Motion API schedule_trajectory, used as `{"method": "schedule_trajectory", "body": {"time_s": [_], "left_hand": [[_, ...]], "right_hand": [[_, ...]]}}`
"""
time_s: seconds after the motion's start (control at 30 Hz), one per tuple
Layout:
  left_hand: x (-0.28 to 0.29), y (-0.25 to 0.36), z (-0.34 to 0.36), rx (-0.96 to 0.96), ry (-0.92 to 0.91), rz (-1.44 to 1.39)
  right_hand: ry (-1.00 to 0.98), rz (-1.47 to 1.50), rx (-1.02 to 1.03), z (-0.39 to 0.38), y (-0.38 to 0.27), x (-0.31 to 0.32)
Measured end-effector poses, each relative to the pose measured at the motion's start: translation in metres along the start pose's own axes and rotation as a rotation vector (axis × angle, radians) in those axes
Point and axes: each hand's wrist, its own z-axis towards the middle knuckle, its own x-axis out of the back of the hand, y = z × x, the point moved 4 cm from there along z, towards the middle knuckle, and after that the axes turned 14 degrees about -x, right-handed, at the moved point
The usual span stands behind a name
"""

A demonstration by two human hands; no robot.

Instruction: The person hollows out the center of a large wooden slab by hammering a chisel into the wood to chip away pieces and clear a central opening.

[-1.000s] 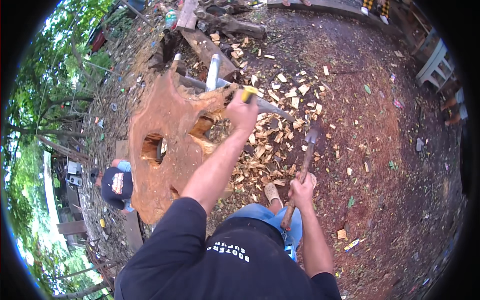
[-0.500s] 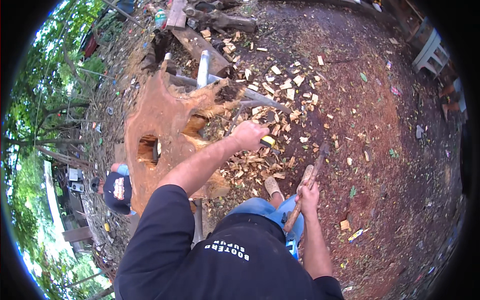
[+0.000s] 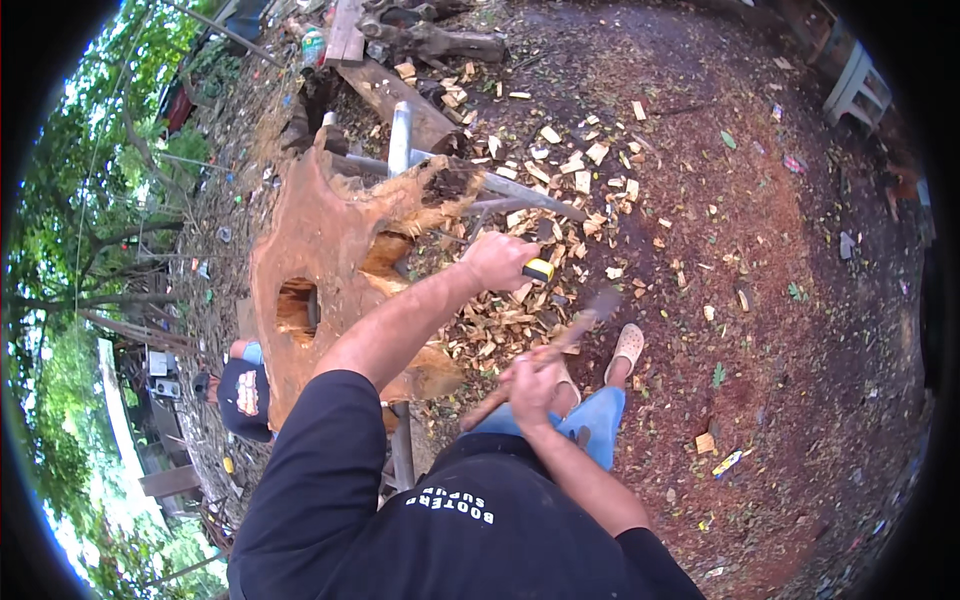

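Observation:
My left hand is closed round a tool with a yellow-and-black handle; only the handle's end shows, the rest hidden by the hand. It is held out near the right edge of a thick brown wood slab. The slab has a roughly square hole cut in it and a ragged notch at its edge. Closer to my body, my right hand grips the wooden handle of a tool whose dark head is blurred, below and right of my left hand.
Wood chips litter the ground around my feet. Metal legs stand by the slab, with logs behind. At the left a person in a dark shirt is beside the slab. A white plastic chair stands far right.
My right hand has moved left across my body, bringing the wooden-handled tool closer to my left hand. One foot has shifted to the right. My left hand has stayed almost in place.

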Motion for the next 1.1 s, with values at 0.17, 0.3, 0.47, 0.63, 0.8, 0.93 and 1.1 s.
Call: {"method": "schedule_trajectory", "body": {"time_s": [0.17,0.3,0.47,0.63,0.8,0.93,1.1], "left_hand": [[-0.003,0.000,-0.005,-0.020,0.015,0.030],[-0.006,-0.001,-0.013,-0.020,0.011,0.000],[-0.002,0.000,-0.003,-0.033,0.028,0.006],[-0.002,-0.002,-0.015,-0.001,-0.030,-0.011],[-0.008,-0.010,-0.013,0.048,-0.065,0.024],[-0.006,-0.012,-0.010,0.080,-0.083,0.021],[0.002,-0.012,-0.004,0.171,-0.216,-0.010]], "right_hand": [[-0.057,-0.131,-0.169,0.005,0.022,-0.011],[0.026,0.076,-0.082,-0.005,-0.010,0.016],[0.066,0.024,-0.017,0.005,0.000,-0.007],[-0.057,-0.174,-0.175,0.016,0.012,-0.004],[0.152,0.108,-0.017,0.003,0.000,-0.002],[-0.121,-0.145,-0.279,0.024,0.007,-0.012],[0.053,0.016,-0.090,0.026,-0.005,-0.003]]}}
